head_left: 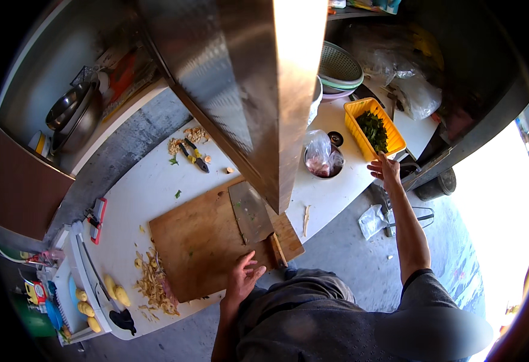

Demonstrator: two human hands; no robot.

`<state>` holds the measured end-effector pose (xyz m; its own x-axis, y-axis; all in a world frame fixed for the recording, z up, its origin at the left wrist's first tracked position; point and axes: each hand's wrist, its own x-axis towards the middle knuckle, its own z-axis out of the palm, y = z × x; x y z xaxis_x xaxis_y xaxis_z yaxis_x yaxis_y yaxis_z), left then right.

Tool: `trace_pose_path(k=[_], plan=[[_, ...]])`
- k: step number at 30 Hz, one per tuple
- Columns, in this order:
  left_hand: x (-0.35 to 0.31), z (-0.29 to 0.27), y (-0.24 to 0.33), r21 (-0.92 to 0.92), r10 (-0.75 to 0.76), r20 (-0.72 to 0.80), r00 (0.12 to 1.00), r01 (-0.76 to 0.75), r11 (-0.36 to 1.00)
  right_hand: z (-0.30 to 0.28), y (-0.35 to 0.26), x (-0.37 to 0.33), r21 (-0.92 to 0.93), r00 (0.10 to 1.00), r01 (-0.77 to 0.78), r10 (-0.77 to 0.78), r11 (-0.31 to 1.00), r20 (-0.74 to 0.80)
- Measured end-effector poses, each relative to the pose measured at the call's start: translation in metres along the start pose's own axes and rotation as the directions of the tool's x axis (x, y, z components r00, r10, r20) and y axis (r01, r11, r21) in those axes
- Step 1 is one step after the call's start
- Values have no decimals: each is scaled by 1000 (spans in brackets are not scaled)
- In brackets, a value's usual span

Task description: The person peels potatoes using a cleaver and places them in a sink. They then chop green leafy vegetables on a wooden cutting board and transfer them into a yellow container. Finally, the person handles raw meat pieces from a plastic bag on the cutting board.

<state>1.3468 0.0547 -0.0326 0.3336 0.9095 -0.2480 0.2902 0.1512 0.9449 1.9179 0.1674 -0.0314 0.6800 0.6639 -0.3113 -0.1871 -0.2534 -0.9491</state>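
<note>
Resting left hand (242,279) on cutting board (216,241), white counter (149,187)

peelings (154,289) | potatoes (114,291) | green colander (339,66) | steel bowls (71,117) | bagged bowl (323,158)

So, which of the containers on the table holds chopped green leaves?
The yellow plastic basket at the far right, which the right hand touches. The round bowl beside it holds clear bags with pink contents instead.
</note>
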Motion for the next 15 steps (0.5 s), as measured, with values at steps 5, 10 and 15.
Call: trace_pose_path(k=[5, 10, 15], plan=[[-5, 13, 0, 381, -91, -13, 996, 89, 920, 80, -17, -70, -461, 926, 284, -116, 840, 359], [4, 33, 16, 735, 62, -37, 997, -15, 678, 139, -9, -76, -650, 699, 707, -415, 278, 583], [13, 36, 17, 775, 28, -57, 998, 27, 632, 176, -15, -61, -782, 801, 594, -45, 188, 597]])
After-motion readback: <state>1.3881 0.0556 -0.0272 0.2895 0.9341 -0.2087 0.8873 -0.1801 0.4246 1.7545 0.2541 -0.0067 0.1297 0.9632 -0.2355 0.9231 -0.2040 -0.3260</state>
